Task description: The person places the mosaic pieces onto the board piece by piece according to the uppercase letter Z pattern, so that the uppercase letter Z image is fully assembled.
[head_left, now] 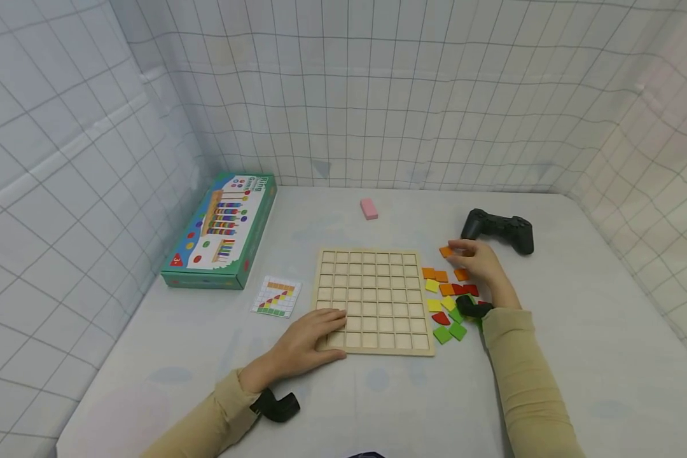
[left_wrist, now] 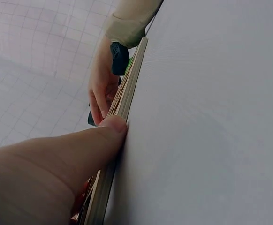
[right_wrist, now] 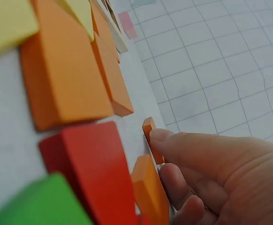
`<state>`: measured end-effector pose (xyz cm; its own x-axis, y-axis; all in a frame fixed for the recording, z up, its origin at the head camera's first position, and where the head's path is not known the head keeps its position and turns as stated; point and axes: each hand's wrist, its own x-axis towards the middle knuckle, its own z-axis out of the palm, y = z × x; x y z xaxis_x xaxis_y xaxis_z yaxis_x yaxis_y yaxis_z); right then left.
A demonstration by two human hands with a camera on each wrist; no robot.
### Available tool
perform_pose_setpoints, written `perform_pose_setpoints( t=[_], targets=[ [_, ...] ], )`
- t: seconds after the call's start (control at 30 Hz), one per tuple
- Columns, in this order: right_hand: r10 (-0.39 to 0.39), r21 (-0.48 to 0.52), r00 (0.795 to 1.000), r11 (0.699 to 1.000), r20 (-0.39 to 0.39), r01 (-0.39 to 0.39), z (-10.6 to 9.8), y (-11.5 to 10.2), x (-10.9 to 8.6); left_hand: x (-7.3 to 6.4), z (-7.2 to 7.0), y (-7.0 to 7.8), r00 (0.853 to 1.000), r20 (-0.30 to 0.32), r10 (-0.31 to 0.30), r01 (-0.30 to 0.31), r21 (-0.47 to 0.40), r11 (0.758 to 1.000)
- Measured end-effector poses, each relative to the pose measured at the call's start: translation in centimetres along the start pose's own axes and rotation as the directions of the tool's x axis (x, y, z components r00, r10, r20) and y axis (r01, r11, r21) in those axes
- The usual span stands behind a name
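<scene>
My left hand (head_left: 306,343) rests on the lower left corner of a wooden grid board (head_left: 376,252). Its fingers lie over the board's left side; in the left wrist view, the straight thumb (left_wrist: 92,150) presses against the front edge. Beyond the board's right side, my right hand (head_left: 481,259) pinches a small orange square tile (head_left: 445,252) at its fingertips. The right wrist view shows this orange tile (right_wrist: 148,125) low at the table, partly covered by fingers. Another orange tile (head_left: 461,274) lies just below the hand.
Loose orange, yellow, red and green tiles (head_left: 443,334) lie along the board's right edge. A black game controller (head_left: 500,230) sits behind my right hand. Left of the board are a pattern card (head_left: 277,296) and a green game box (head_left: 223,229). A pink block (head_left: 369,208) lies farther back.
</scene>
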<state>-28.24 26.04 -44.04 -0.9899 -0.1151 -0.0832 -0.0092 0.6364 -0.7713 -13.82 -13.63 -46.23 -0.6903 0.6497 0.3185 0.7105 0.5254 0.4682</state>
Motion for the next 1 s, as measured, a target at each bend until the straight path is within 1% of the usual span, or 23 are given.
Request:
perform_pose_setpoints(
  t=[0.33,0.5,0.6,0.73,0.83,1.0],
  targets=[
    [-0.005,-0.002,1.0,1.0,0.01,0.005,0.1,0.3,0.1,-0.1,0.2,0.3,1.0,-0.002,-0.028,0.028,0.009,1.0],
    [0.022,0.011,1.0,1.0,0.008,-0.022,0.2,0.1,0.2,-0.1,0.4,0.4,1.0,-0.013,-0.028,0.028,0.019,0.999],
    [0.046,0.019,0.999,0.999,0.007,-0.046,0.1,-0.1,0.2,-0.1,0.3,0.5,1.0,-0.006,-0.029,0.029,0.019,0.999],
    [0.08,0.017,0.996,0.997,0.029,-0.08,-0.1,-0.3,0.1,0.0,0.2,0.6,0.999,0.017,-0.039,0.039,0.031,0.999],
    [0.094,0.022,0.994,0.995,0.054,-0.095,-0.3,-0.4,0.1,-0.2,-0.1,0.7,0.999,0.026,-0.039,0.037,0.062,0.997],
    [0.071,0.021,0.993,0.997,0.097,-0.073,-0.6,-1.1,-0.1,-0.6,-0.5,0.7,0.999,0.013,-0.046,0.044,0.113,0.993]
  ],
)
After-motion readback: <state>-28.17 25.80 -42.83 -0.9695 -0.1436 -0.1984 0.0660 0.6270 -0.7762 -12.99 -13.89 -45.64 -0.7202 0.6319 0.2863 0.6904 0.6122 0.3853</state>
